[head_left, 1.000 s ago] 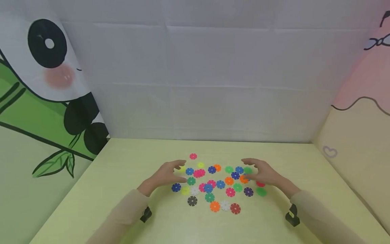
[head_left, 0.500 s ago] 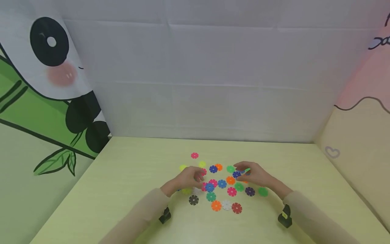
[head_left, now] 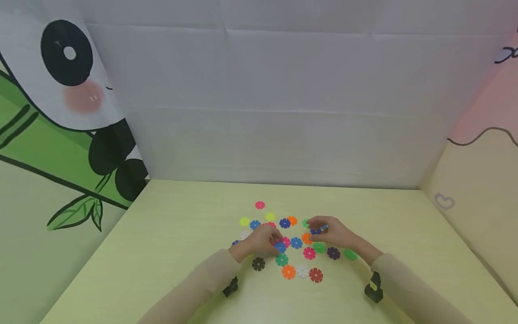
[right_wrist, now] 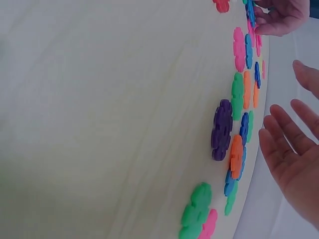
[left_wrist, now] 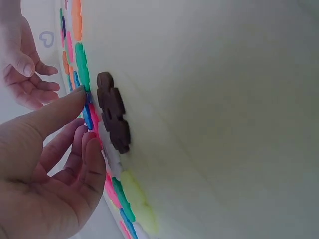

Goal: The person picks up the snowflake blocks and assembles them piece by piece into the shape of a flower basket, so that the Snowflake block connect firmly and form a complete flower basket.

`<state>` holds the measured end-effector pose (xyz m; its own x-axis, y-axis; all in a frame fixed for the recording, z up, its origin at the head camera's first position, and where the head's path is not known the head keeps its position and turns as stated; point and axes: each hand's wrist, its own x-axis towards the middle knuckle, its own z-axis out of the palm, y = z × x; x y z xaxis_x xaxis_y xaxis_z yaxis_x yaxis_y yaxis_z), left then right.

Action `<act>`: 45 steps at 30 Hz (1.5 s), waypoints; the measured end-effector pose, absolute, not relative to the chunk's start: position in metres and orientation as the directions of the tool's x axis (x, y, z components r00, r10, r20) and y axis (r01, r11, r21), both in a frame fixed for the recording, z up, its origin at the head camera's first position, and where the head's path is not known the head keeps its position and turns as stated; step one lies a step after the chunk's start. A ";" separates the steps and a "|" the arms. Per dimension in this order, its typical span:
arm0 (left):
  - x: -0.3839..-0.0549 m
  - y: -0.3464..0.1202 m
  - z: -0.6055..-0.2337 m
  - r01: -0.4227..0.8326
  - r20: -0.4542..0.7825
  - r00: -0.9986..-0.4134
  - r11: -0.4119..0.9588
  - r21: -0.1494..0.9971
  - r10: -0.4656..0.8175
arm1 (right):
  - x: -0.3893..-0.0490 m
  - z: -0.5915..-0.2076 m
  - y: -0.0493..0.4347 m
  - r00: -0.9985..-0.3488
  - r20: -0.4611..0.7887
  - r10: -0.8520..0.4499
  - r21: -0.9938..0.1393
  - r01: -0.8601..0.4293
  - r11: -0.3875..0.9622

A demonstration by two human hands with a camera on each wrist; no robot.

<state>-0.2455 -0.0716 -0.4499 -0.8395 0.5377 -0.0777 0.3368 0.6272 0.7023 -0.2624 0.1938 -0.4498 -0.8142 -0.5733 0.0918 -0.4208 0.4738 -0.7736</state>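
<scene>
Thin, notched plastic snowflake discs in many colours lie on the pale table. My left hand [head_left: 265,239] has thumb and fingertips at opposite edges of a blue snowflake disc [left_wrist: 88,112], pinching it where it lies. Just nearer me than that hand is a black disc [head_left: 258,264], which looks dark brown in the left wrist view. My right hand [head_left: 329,231] hovers over the right side of the spread, its fingers [right_wrist: 281,134] loosely bent and parted, holding nothing. Below it are an orange disc [right_wrist: 237,157] and a dark purple disc [right_wrist: 222,130]; its palm hides some discs in the head view.
A red disc [head_left: 316,275], a white one [head_left: 302,271] and an orange one [head_left: 288,272] lie nearest me. One pink disc [head_left: 260,205] sits apart at the back. A white panel [head_left: 259,112] rises behind the table [head_left: 182,216], with cartoon-printed sides.
My left hand has moved right, across the discs, to the blue one. The right hand has come inward to the left, its thumb and fingers drawing a little closer together.
</scene>
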 end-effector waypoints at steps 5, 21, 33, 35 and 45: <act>-0.245 -0.069 -0.451 0.337 -0.077 -0.847 0.644 0.687 0.526 | -0.263 -0.450 0.190 -0.812 0.092 -0.576 -0.773 -0.423 0.473; -0.255 -0.066 -0.455 0.308 -0.116 -0.853 0.670 0.676 0.509 | -0.270 -0.463 0.170 -0.769 0.093 -0.632 -0.721 -0.490 0.490; -0.262 -0.079 -0.458 0.302 -0.105 -0.814 0.570 0.764 0.572 | -0.274 -0.464 0.153 -0.761 0.027 -0.648 -0.682 -0.488 0.545; -0.262 -0.082 -0.456 0.290 -0.109 -0.813 0.561 0.775 0.572 | -0.274 -0.464 0.152 -0.762 0.022 -0.647 -0.681 -0.485 0.549; -0.256 -0.094 -0.444 0.192 -0.090 -0.825 0.426 0.884 0.558 | -0.270 -0.450 0.151 -0.731 0.156 -0.665 -0.630 -0.592 0.503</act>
<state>-0.2561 -0.0944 -0.4443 -0.8251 0.5578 -0.0896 0.1918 0.4259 0.8842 -0.2696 0.1513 -0.4503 -0.7307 -0.6647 0.1555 -0.5916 0.5030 -0.6301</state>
